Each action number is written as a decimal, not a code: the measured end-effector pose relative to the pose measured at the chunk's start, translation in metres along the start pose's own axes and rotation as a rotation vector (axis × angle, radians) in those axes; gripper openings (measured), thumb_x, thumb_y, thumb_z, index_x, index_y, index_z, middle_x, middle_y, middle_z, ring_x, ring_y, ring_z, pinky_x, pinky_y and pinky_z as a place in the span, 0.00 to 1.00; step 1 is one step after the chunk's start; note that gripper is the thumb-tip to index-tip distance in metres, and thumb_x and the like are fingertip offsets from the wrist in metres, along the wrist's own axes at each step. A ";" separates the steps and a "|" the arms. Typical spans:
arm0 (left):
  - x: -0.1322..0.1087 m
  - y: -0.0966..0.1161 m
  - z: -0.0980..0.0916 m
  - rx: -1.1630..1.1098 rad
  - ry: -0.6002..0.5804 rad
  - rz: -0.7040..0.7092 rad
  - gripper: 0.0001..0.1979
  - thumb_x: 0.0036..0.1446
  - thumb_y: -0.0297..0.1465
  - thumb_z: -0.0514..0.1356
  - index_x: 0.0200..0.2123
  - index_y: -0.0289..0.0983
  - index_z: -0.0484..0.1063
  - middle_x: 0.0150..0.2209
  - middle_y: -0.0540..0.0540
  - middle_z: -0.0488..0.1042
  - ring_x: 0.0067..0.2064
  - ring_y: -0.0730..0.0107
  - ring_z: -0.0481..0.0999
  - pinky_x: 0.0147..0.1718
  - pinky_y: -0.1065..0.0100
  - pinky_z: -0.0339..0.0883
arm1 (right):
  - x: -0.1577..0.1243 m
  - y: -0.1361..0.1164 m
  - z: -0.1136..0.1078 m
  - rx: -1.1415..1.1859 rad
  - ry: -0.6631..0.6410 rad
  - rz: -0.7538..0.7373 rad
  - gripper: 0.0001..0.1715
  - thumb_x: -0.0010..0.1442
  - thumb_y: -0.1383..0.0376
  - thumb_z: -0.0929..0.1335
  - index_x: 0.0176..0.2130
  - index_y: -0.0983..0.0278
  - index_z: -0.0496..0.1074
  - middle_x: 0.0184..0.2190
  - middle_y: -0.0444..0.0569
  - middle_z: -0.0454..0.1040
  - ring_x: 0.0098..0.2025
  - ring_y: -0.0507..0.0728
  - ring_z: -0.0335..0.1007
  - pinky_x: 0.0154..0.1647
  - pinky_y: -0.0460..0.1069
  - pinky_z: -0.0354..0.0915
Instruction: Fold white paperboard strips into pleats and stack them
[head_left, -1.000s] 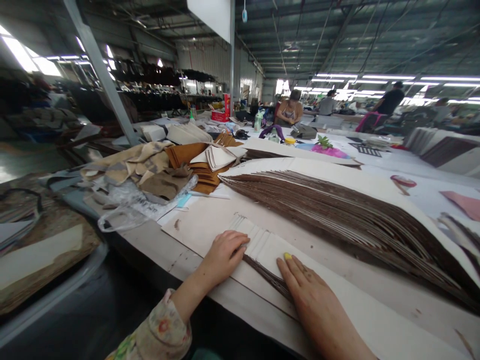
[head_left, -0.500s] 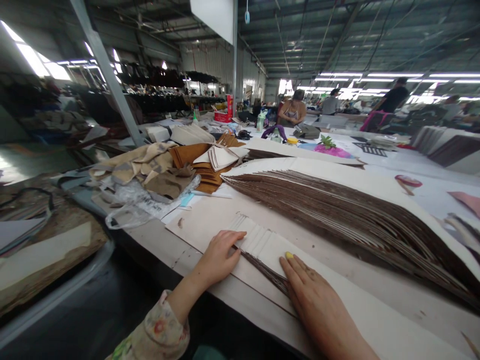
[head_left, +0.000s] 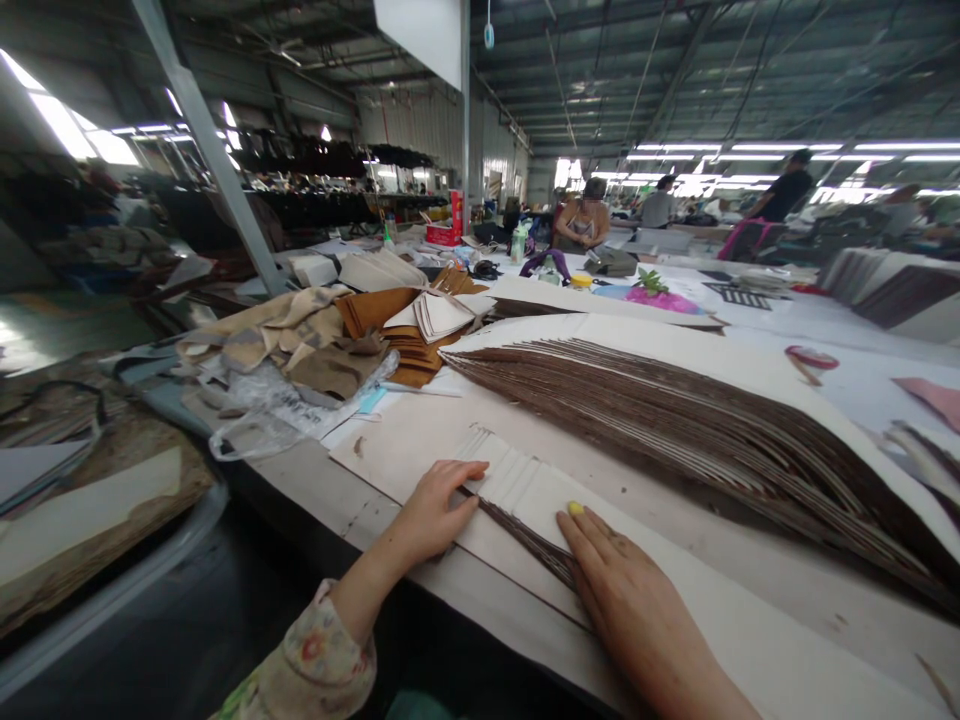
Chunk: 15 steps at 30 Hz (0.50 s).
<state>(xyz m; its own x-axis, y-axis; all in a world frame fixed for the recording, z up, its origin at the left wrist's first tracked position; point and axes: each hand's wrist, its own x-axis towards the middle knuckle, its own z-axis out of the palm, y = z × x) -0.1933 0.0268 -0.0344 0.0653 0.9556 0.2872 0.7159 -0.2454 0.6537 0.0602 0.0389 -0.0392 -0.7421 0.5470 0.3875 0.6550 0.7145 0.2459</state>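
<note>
A thin stack of pale, brown-edged fabric pieces (head_left: 525, 487) lies before me, its layers fanned in steps at the far end. My left hand (head_left: 437, 505) is at the near corner of this stack, with the edge between thumb and fingers. Lying flat on the stack's top, my right hand (head_left: 634, 585) has its fingers stretched out, and one fingertip is yellow. Beneath the stack is a wide pale sheet (head_left: 405, 440). Just behind, a much thicker stack of the same kind of pieces (head_left: 675, 420) bulges upward, white on top and brown along its layered side.
Left of the stacks are brown folded pieces (head_left: 416, 355), crumpled beige cloth (head_left: 262, 335) and a clear plastic bag (head_left: 262, 420). A roll of tape (head_left: 812, 358) lies at right. A slanted metal post (head_left: 214, 150) rises at left. Another person (head_left: 583, 215) works across the table.
Both hands keep the same places on the thin stack. The whole view has shifted very slightly.
</note>
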 end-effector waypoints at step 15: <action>0.006 0.007 0.004 0.139 -0.013 0.020 0.18 0.50 0.25 0.56 0.46 0.41 0.68 0.41 0.47 0.71 0.44 0.63 0.66 0.47 0.59 0.59 | -0.001 0.000 0.001 0.043 -0.022 0.030 0.24 0.55 0.75 0.57 0.50 0.71 0.65 0.49 0.59 0.67 0.49 0.60 0.66 0.43 0.53 0.68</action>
<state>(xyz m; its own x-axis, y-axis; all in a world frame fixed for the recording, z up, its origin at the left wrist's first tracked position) -0.1851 0.0319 -0.0310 0.0883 0.9531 0.2896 0.8038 -0.2399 0.5444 0.0605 0.0392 -0.0405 -0.7254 0.5775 0.3744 0.6706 0.7156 0.1955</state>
